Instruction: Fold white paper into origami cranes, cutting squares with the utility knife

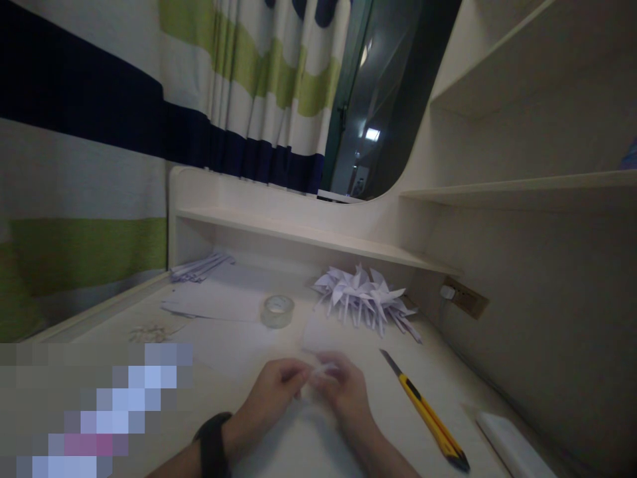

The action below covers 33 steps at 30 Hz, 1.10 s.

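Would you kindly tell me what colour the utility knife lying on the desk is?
The utility knife is yellow with black trim; head view.

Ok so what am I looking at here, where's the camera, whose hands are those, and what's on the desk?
This is one picture from a camera worn on a person's head, looking down at their own bare hands. The left hand, wearing a black wristband, and the right hand pinch a small white paper piece between them. On the desk lie a clear tape roll, a pile of folded white paper shapes, a yellow utility knife with its blade out, and flat paper sheets.
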### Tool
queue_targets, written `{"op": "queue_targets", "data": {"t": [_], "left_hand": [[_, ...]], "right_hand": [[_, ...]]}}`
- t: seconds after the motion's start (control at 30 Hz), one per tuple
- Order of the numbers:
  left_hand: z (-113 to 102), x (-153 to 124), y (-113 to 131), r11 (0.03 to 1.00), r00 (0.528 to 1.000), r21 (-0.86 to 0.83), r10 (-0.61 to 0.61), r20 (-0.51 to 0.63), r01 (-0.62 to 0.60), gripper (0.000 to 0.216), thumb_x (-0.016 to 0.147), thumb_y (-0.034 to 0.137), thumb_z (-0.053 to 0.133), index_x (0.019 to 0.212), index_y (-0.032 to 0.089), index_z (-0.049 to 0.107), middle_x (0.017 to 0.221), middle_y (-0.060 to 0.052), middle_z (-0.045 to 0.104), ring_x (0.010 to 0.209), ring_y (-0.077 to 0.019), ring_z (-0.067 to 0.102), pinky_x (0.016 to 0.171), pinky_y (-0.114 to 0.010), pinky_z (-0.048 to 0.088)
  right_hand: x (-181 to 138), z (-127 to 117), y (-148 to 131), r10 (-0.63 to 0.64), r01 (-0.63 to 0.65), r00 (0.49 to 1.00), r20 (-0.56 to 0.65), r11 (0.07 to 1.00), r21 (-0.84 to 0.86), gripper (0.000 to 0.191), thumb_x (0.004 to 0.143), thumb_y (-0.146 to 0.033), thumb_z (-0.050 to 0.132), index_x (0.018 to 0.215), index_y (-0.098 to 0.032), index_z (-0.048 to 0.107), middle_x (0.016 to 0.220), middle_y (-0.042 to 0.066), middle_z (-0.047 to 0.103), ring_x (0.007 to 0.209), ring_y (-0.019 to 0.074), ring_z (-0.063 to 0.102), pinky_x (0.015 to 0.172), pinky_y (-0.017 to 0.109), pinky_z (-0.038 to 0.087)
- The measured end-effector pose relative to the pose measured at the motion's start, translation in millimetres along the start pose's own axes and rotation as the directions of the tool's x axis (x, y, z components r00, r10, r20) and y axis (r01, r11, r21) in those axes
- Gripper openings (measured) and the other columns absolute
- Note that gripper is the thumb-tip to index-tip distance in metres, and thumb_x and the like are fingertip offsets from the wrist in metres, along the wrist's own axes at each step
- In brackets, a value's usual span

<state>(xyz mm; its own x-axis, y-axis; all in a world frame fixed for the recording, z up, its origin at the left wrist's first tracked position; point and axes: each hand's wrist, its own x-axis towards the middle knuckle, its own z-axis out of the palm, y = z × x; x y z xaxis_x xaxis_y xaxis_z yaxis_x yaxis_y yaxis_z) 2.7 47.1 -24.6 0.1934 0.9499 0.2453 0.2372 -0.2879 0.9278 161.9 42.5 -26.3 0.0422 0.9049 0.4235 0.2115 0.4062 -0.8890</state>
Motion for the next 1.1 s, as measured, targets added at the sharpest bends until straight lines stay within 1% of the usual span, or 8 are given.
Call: {"op": "queue_targets", "data": {"t": [0.17, 0.47, 0.6, 0.7, 0.77, 0.83, 0.97, 1.1], "left_hand": [[-0.1, -0.6, -1.1, 1.0, 0.998, -0.005, 0.017, 0.054, -0.016, 0.03, 0.082, 0.034, 0.052, 0.082, 0.015, 0.075, 0.068, -0.005, 0.069, 0.06, -0.0165, 0.058, 0.056, -0.024, 0.042], [1.8, 0.1, -4.2, 0.999, 1.0, -0.034, 0.022, 0.008, -0.022, 0.022, 0.079, 0.033, 0.059, 0.073, 0.014, 0.068, 0.066, -0.004, 0.067, 0.06, -0.0162, 0.058, 0.057, -0.025, 0.043], [1.8, -1.2, -3.2, 0.998, 0.999, -0.051, 0.041, -0.021, -0.042, 0.022, 0.078, 0.035, 0.062, 0.069, 0.015, 0.066, 0.064, -0.003, 0.065, 0.059, -0.016, 0.057, 0.057, -0.025, 0.042], [1.7, -1.3, -4.6, 0.997, 0.999, -0.064, 0.035, -0.029, -0.037, 0.024, 0.078, 0.037, 0.063, 0.069, 0.015, 0.065, 0.063, -0.002, 0.064, 0.058, -0.0154, 0.056, 0.056, -0.025, 0.041], [2.2, -1.4, -6.1, 0.997, 0.999, -0.06, 0.041, -0.027, -0.043, 0.024, 0.079, 0.036, 0.063, 0.069, 0.015, 0.064, 0.063, -0.002, 0.064, 0.058, -0.0153, 0.056, 0.056, -0.024, 0.04], [3.4, -2.2, -6.9, 0.997, 0.997, -0.043, 0.063, -0.042, -0.064, 0.024, 0.082, 0.036, 0.061, 0.07, 0.015, 0.063, 0.064, -0.002, 0.063, 0.06, -0.0154, 0.056, 0.056, -0.024, 0.04], [6.6, -6.8, -4.4, 0.996, 0.993, 0.004, 0.09, -0.079, -0.09, 0.02, 0.085, 0.031, 0.056, 0.072, 0.016, 0.062, 0.065, 0.0, 0.063, 0.061, -0.015, 0.056, 0.057, -0.023, 0.039], [7.2, -11.2, 1.9, 0.995, 0.993, 0.029, 0.096, -0.073, -0.094, 0.02, 0.087, 0.031, 0.054, 0.075, 0.017, 0.062, 0.068, 0.0, 0.064, 0.061, -0.0147, 0.054, 0.057, -0.023, 0.038]], "right_hand": [[2.8, -1.8, 7.1, 0.039, -0.038, 0.998, 0.056, 0.999, -0.027, 0.029, 0.068, -0.046, 0.075, 0.077, -0.019, 0.069, 0.073, 0.003, 0.07, 0.058, 0.0188, 0.063, 0.051, 0.026, 0.048], [0.2, 0.8, 5.4, 0.048, -0.049, 0.998, 0.028, 0.998, 0.028, 0.024, 0.068, -0.039, 0.075, 0.072, -0.018, 0.064, 0.064, 0.001, 0.064, 0.055, 0.0171, 0.06, 0.05, 0.025, 0.046], [-1.1, 1.0, 0.9, 0.033, -0.034, 0.999, 0.033, 0.999, 0.033, 0.024, 0.07, -0.037, 0.074, 0.078, -0.018, 0.062, 0.071, 0.001, 0.062, 0.058, 0.0161, 0.059, 0.052, 0.025, 0.046], [-2.5, 2.4, -6.1, 0.011, -0.007, 0.998, -0.056, 0.998, 0.066, 0.045, 0.066, -0.032, 0.077, 0.105, -0.02, 0.059, 0.076, 0.0, 0.061, 0.061, 0.0157, 0.057, 0.055, 0.025, 0.047], [-3.5, 4.0, -10.8, 0.024, -0.014, 0.99, -0.14, 0.998, 0.067, 0.067, 0.063, -0.029, 0.08, 0.122, -0.021, 0.05, 0.07, -0.004, 0.057, 0.059, 0.0156, 0.055, 0.055, 0.025, 0.046], [-4.3, 5.9, -13.8, 0.059, -0.044, 0.981, -0.185, 0.996, 0.082, 0.079, 0.061, -0.028, 0.08, 0.131, -0.02, 0.043, 0.063, -0.007, 0.053, 0.056, 0.0153, 0.052, 0.054, 0.024, 0.044], [-4.7, 8.8, -10.8, 0.155, -0.119, 0.971, -0.181, 0.973, 0.197, 0.089, 0.061, -0.028, 0.079, 0.137, -0.017, 0.034, 0.056, -0.008, 0.054, 0.053, 0.0151, 0.053, 0.053, 0.024, 0.043], [-3.4, 8.9, -1.4, 0.21, -0.17, 0.97, -0.125, 0.947, 0.273, 0.086, 0.062, -0.028, 0.078, 0.134, -0.015, 0.034, 0.053, -0.008, 0.058, 0.049, 0.0148, 0.054, 0.05, 0.024, 0.043]]}}
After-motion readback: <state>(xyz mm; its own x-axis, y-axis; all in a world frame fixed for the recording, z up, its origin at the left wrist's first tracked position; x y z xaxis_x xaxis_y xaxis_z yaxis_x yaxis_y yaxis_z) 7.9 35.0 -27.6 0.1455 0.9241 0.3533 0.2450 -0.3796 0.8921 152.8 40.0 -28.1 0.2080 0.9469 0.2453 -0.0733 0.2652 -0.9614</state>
